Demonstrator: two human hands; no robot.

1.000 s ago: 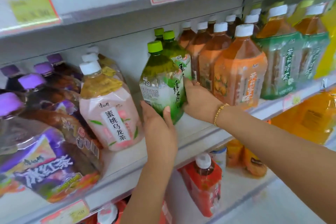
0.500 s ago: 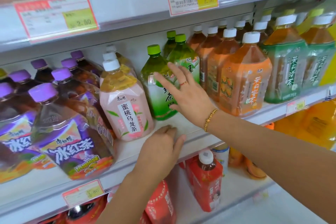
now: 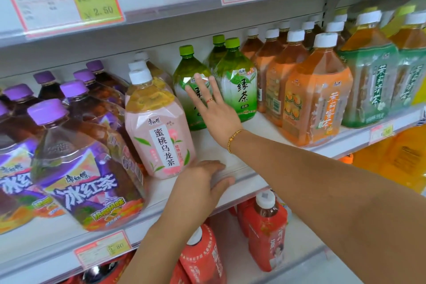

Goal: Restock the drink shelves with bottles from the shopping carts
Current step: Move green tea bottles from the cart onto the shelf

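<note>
Showing three green bottles [image 3: 237, 90], right hand [image 3: 216, 115]

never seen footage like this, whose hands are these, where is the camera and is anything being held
There is no machine here. A person wears one camera on the head, looking forward and down, so both bare hands are that person's own. They face a shop drink shelf stocked with purple-capped bottles, a pink-labelled bottle, green-capped ones and orange-labelled bottles. The right hand, with a ring and a bracelet, lays straight, spread fingers against the front green-capped bottle. The left hand rests flat on the shelf's front edge. Neither hand holds anything.
</note>
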